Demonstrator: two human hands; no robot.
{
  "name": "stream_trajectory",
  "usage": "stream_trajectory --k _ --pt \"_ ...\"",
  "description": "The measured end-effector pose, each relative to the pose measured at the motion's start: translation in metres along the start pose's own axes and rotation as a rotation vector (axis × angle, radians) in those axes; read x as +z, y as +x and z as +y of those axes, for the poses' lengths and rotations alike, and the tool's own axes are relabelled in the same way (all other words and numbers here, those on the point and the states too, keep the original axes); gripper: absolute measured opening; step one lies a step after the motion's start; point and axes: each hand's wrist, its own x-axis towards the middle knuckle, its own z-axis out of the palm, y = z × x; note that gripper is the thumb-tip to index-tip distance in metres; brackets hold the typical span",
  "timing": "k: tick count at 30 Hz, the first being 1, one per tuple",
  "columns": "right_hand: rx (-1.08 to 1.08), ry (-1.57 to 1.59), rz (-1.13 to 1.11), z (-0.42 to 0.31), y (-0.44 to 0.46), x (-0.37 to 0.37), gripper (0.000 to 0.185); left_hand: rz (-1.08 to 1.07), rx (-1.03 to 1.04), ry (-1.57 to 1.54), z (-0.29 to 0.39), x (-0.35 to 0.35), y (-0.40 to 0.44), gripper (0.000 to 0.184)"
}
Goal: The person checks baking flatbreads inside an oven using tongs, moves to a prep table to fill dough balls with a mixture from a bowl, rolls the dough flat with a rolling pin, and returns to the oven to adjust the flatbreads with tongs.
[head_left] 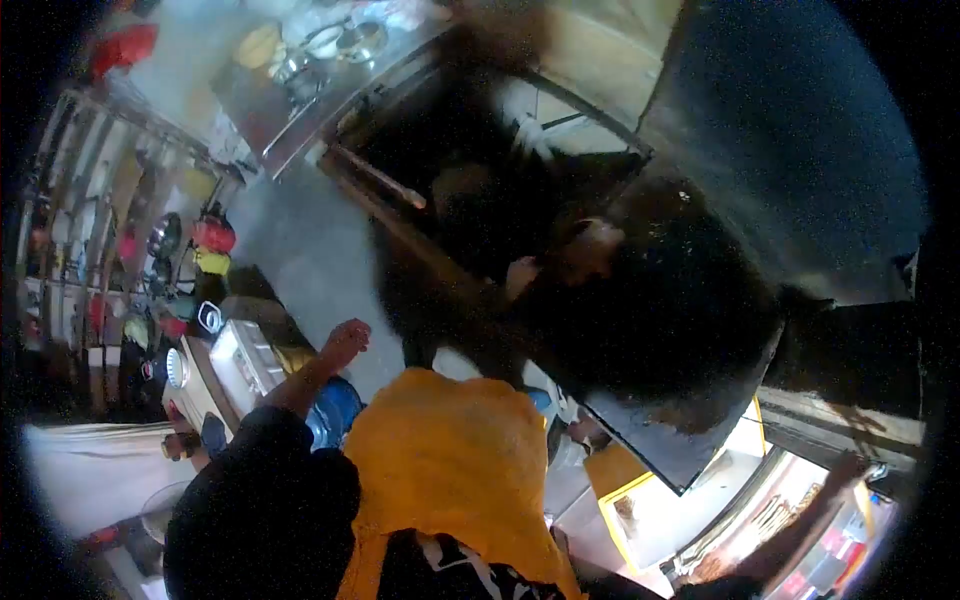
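Orange apron (pixel 450 455) at the near side, left hand (pixel 346 342) loosely curled, holding nothing, near the white box (pixel 243 356). Right hand (pixel 846 468) is right of the yellow-edged box (pixel 612 525); can't tell if it's grasping anything.

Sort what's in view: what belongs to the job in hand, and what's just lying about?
Likely job things, by closeness to the right hand: yellow-edged white box; broad, flat black slab.
Seemingly lying about: round, shiny metal vessel; bright red rounded item.
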Motion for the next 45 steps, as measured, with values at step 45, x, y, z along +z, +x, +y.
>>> stream_trajectory --k 45 --pt "-1.783 1.455 -0.593 -1.361 -0.652 0.557 0.022 0.455 1.392 0.618 0.522 -0.645 -0.028 0.033"
